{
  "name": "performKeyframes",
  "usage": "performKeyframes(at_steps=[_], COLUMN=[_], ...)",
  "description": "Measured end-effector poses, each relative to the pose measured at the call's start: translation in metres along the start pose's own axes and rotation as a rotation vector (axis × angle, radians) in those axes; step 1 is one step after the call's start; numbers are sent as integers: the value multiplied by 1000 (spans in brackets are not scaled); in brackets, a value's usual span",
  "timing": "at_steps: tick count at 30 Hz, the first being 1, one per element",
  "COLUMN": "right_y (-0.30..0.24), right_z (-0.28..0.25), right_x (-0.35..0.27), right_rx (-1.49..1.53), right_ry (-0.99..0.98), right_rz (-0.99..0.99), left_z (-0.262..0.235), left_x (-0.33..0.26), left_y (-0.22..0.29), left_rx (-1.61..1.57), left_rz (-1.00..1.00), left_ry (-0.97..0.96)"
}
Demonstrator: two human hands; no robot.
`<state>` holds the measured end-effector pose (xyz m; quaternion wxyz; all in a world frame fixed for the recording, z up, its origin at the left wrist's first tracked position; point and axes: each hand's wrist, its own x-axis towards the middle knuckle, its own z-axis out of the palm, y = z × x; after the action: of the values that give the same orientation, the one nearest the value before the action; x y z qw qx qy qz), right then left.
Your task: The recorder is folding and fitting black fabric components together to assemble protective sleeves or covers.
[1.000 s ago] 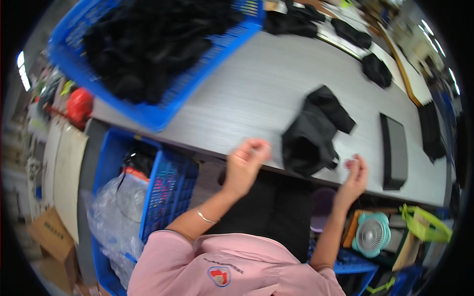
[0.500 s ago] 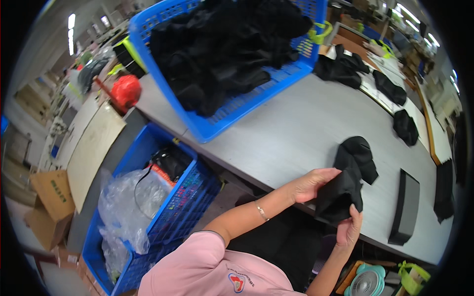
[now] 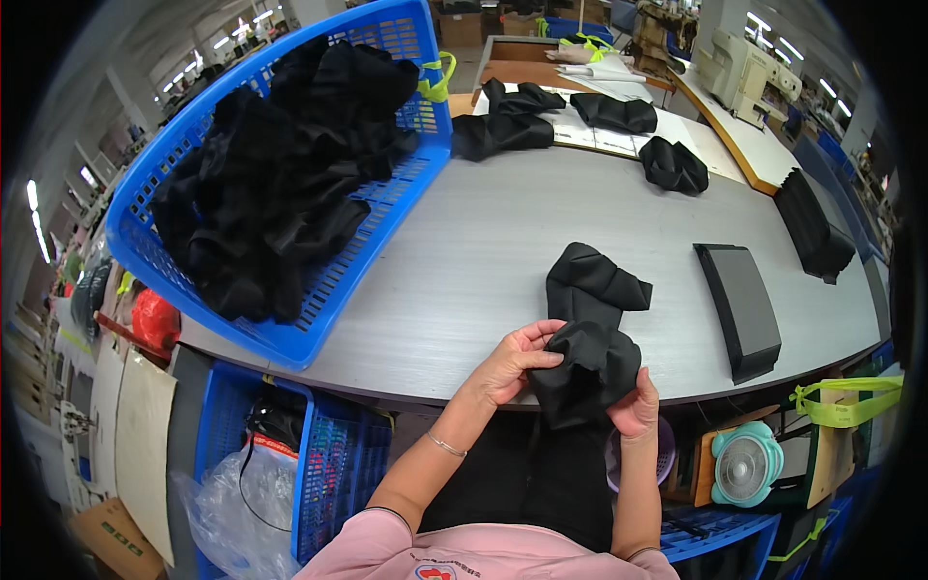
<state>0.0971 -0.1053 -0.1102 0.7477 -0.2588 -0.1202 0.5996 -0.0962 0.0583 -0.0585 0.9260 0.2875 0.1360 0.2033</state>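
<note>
Between my two hands, at the table's near edge, is a black fabric piece [image 3: 585,372] with a dark opening facing me. My left hand [image 3: 522,362] pinches its left side with thumb and fingers. My right hand [image 3: 635,404] grips its right edge, with the fingertips partly hidden behind the cloth. Just beyond it, another folded black fabric piece [image 3: 594,280] lies on the grey table [image 3: 425,290], touching or overlapping the held one; I cannot tell whether they are joined. To the right rests a flat, curved black and grey panel [image 3: 742,309].
A tilted blue plastic basket [image 3: 329,333] full of black fabric pieces [image 3: 275,184] stands at left. Several black pieces [image 3: 614,113] lie at the back, and a black stack [image 3: 815,227] stands far right. Below are a blue crate [image 3: 304,464] with plastic bags and a teal fan [image 3: 747,464].
The view has turned rightward, so table and basket appear shifted left. Both hands still hold the black fabric piece, whose opening now faces me more.
</note>
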Motion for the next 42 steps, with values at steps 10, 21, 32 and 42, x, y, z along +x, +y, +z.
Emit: performKeyframes(at_steps=[10, 21, 32, 42], right_y=[5, -3, -6, 9], right_z=[88, 69, 97, 50], right_x=[1, -5, 10, 12], right_rx=[-541, -761, -1450, -1224], right_ry=[-9, 319, 545, 353], right_rz=[-68, -248, -780, -818], left_z=[-4, 9, -8, 26], left_x=[6, -12, -24, 0], left_y=[-35, -41, -6, -6], left_rx=[325, 672, 749, 1440], left_rz=[362, 603, 672, 827], left_ry=[161, 613, 677, 301])
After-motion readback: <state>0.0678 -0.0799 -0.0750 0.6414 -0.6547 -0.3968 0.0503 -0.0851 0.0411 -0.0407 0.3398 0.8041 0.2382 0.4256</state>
